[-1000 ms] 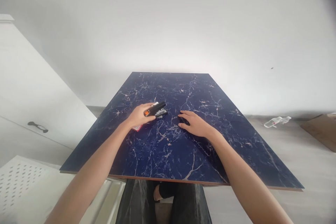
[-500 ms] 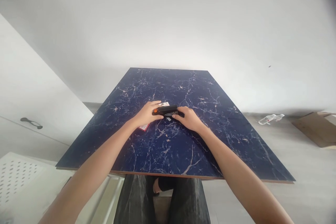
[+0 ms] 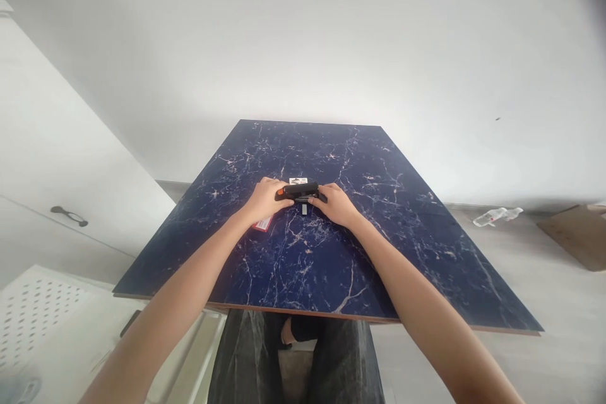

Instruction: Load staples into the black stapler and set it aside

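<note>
A black stapler (image 3: 303, 190) with an orange patch at its left end lies lengthwise between my two hands, over the middle of the dark blue table. The fingers and thumb of my left hand (image 3: 266, 198) close around its left end. At the other end, my right hand (image 3: 337, 202) grips it with the thumb along the near side. A small grey strip (image 3: 304, 209) lies just in front of the stapler. Behind it shows a white printed card or packet (image 3: 298, 180). A red and white packet (image 3: 262, 224) is partly covered by my left hand and wrist.
The marbled blue table (image 3: 303, 278) has its front edge at my lap. On the floor at right are clear plastic bottles (image 3: 497, 216) and a cardboard box (image 3: 577, 237). A white cabinet with a dark handle (image 3: 69, 216) stands at left, near a perforated white panel (image 3: 38, 309).
The view has shifted slightly. The stapler is more level, and the grey strip and the white card show straighter. Both hands keep their hold.
</note>
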Action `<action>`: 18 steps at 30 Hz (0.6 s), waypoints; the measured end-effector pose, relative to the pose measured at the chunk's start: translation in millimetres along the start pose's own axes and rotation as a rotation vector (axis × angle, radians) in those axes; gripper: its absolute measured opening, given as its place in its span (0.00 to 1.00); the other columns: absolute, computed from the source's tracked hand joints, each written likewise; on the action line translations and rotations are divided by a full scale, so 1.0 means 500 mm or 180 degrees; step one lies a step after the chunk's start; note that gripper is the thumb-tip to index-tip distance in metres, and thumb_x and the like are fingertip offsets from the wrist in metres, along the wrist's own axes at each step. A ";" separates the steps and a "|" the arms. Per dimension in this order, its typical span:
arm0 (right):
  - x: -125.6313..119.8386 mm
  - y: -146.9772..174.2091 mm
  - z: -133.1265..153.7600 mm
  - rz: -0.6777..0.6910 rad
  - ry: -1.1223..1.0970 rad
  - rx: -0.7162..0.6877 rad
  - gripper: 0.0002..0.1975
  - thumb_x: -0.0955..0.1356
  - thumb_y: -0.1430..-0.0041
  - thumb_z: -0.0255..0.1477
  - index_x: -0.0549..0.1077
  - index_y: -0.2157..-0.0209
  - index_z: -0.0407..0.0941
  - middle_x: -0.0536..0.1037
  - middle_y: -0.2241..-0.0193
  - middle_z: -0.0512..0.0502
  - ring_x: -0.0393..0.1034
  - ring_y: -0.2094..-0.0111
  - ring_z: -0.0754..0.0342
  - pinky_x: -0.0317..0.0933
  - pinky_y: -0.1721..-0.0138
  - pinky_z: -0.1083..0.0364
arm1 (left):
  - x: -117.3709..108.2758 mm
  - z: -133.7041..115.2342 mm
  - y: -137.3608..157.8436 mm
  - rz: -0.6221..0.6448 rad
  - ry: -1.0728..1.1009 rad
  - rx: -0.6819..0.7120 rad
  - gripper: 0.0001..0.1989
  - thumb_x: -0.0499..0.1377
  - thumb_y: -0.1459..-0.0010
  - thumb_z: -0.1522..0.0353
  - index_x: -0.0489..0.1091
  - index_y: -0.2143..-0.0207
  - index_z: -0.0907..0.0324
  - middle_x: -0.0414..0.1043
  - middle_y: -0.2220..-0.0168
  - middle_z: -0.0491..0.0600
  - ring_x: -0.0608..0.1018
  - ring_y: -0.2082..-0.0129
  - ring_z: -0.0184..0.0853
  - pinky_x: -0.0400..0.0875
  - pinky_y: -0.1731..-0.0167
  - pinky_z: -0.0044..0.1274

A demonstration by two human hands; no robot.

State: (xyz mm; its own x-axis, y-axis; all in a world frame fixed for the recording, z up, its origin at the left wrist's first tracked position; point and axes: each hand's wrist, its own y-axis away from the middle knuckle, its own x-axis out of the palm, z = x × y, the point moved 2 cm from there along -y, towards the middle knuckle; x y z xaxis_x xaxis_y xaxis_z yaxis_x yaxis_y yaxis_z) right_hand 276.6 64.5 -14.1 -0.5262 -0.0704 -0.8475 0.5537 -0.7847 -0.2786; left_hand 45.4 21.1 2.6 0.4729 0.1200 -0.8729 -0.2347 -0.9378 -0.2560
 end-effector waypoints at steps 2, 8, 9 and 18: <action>-0.005 0.010 0.003 0.0055 -0.0002 -0.0091 0.12 0.66 0.33 0.39 0.77 0.61 0.46 0.80 0.60 0.40 0.70 0.51 0.41 0.64 0.54 0.49 | -0.008 -0.001 0.007 0.0091 0.0089 0.0065 0.19 0.65 0.41 0.55 0.77 0.50 0.51 0.77 0.52 0.53 0.70 0.45 0.53 0.66 0.47 0.42; -0.016 0.025 0.000 0.0020 -0.0005 0.0029 0.12 0.68 0.35 0.39 0.77 0.65 0.46 0.80 0.62 0.43 0.72 0.57 0.43 0.64 0.59 0.50 | -0.033 0.042 0.019 0.0124 0.0402 0.0041 0.19 0.55 0.33 0.56 0.76 0.45 0.50 0.75 0.45 0.51 0.66 0.38 0.50 0.62 0.41 0.42; -0.016 0.025 -0.001 0.0023 -0.0028 0.0056 0.12 0.68 0.35 0.39 0.78 0.64 0.46 0.81 0.62 0.43 0.73 0.57 0.44 0.64 0.59 0.50 | -0.034 0.052 0.018 0.0115 0.0447 -0.0018 0.19 0.54 0.33 0.56 0.77 0.47 0.51 0.76 0.45 0.51 0.67 0.38 0.50 0.62 0.40 0.42; -0.019 0.023 0.001 0.0117 -0.0125 0.0160 0.13 0.68 0.36 0.41 0.80 0.61 0.47 0.81 0.61 0.44 0.75 0.60 0.45 0.65 0.59 0.50 | -0.018 0.086 0.002 0.0265 0.0762 -0.0289 0.18 0.56 0.34 0.55 0.78 0.48 0.48 0.73 0.41 0.44 0.58 0.31 0.50 0.48 0.34 0.48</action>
State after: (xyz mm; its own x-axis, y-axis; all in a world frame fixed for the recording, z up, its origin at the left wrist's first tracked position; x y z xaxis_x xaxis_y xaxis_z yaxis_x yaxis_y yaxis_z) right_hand 287.8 55.7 -8.9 -0.5315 -0.1229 -0.8381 0.5405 -0.8110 -0.2238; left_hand 4.4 33.1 -7.6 0.6451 -0.0292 -0.7635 -0.2091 -0.9679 -0.1396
